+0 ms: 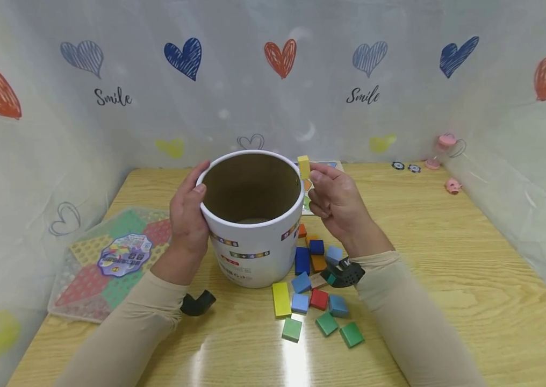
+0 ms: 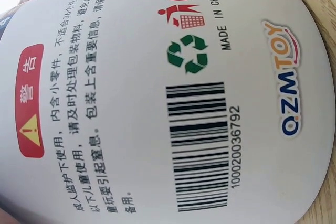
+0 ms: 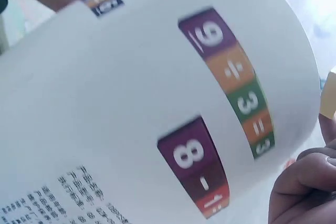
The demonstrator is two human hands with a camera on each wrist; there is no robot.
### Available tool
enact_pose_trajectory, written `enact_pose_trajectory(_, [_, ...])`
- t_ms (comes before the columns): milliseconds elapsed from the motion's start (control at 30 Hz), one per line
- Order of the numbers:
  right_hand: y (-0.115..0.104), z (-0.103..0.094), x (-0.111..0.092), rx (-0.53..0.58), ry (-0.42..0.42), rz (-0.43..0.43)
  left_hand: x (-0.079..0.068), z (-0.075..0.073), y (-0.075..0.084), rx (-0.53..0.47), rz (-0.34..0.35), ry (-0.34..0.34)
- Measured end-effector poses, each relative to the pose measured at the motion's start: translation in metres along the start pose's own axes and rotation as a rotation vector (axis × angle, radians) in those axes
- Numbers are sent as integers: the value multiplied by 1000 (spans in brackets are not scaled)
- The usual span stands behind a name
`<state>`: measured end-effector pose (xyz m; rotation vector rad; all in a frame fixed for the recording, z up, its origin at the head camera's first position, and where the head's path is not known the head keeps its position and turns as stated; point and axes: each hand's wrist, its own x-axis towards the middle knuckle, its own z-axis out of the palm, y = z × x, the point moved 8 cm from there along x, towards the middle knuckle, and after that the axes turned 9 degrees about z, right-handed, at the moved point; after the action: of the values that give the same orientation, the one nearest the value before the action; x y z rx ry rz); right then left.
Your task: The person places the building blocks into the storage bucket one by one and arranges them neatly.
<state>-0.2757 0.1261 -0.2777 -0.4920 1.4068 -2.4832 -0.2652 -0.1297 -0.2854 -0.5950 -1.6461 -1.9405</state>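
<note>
A white bucket (image 1: 253,252) printed with number sums stands on the table, its open mouth tipped toward me. My left hand (image 1: 188,215) holds its left side, with the thumb at the rim. At the right rim, my right hand (image 1: 333,196) pinches a small yellow block (image 1: 304,167) between thumb and index finger. In the right wrist view the yellow block (image 3: 329,95) shows at the right edge, beside the bucket (image 3: 131,93). The bucket's barcode side (image 2: 199,145) fills the left wrist view. The bottom inside the bucket is mostly in shadow.
Several coloured blocks (image 1: 318,299) lie to the bucket's right and in front. A clear flat case (image 1: 74,269) is at left. Behind the bucket is a partly hidden printed card (image 1: 326,164). Round chips (image 1: 398,166), a pink hourglass (image 1: 439,150) and a pig figure (image 1: 453,186) are back right.
</note>
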Motion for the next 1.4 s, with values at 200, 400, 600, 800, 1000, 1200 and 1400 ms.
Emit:
enact_pose_trajectory(200, [1,8,-2,4,-42,21,0,1,0,4,1,-7])
enact_pose_trajectory(400, [-6,-13,-1,-140,-15,23,0,1,-2,12,-1,-3])
enact_pose_trajectory(600, [21,-80,9,-863,142,268,-1,-1,-3,16,-5,8])
enact_pose_trajectory(800, [74,-122,13,-1308,78,471,-2,-3,-4,13,-5,15])
enact_pose_trajectory(1000, [94,-118,15,-1334,34,544,0,-2,-2,20,11,16])
enact_pose_trajectory(1200, [97,-118,14,-1322,55,550,1,-1,0,15,14,20])
enact_pose_trajectory(1400, [103,-113,14,-1306,68,567,2,-8,-1,39,-17,92])
